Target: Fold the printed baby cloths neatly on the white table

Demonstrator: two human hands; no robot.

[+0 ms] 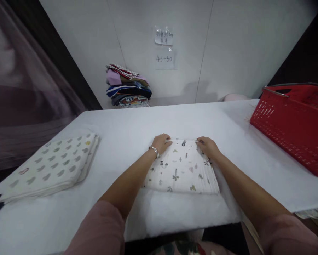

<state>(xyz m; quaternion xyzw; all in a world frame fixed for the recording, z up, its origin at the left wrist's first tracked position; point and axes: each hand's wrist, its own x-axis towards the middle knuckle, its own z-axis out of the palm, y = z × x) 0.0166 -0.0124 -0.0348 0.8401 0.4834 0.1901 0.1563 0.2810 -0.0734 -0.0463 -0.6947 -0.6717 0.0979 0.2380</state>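
Observation:
A folded white cloth (181, 168) printed with small plants and animals lies on the white table (137, 124) right in front of me. My left hand (162, 142) grips its far left corner, fingers curled over the edge, a bracelet on the wrist. At the far right corner my right hand (208, 146) pinches the same far edge. Both forearms stretch over the cloth's sides.
A second folded cloth (52, 164) with grey-green prints rests at the table's left. A red plastic basket (294, 124) stands at the right edge. A stack of folded coloured fabrics (128, 86) sits against the back wall, under two paper notes (164, 47).

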